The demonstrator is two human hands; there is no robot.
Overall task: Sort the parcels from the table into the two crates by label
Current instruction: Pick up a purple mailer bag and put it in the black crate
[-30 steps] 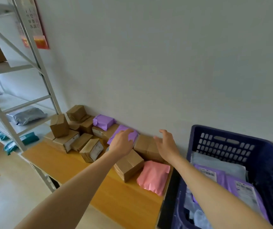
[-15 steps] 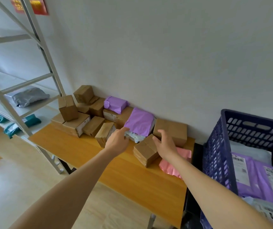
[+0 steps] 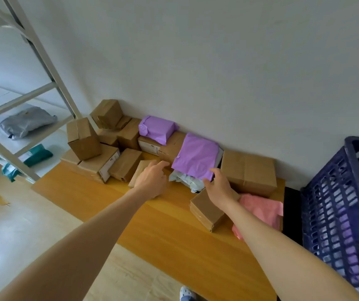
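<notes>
Several brown cardboard parcels are piled along the wall on the wooden table [image 3: 174, 231]. A flat purple mailer [image 3: 195, 157] leans on a white-grey bag [image 3: 185, 179]. My left hand [image 3: 151, 181] hovers over a small tan box [image 3: 138, 172], fingers relaxed and holding nothing. My right hand [image 3: 218, 187] reaches to the lower edge of the purple mailer with fingers spread, above a small brown box [image 3: 206, 211]. A pink mailer [image 3: 261, 209] lies to the right. A dark blue crate [image 3: 337, 213] stands at the far right with purple parcels inside.
A second purple parcel [image 3: 156, 129] sits on a long box at the wall. A white metal shelf rack [image 3: 33, 98] at left holds a grey bag [image 3: 26, 121] and green bags [image 3: 37, 154]. A shoe [image 3: 186, 293] shows at the table's near edge.
The view has tilted down and shifted left. Both hands have drawn slightly nearer the purple mailer's lower edge; the parcels lie as before.
</notes>
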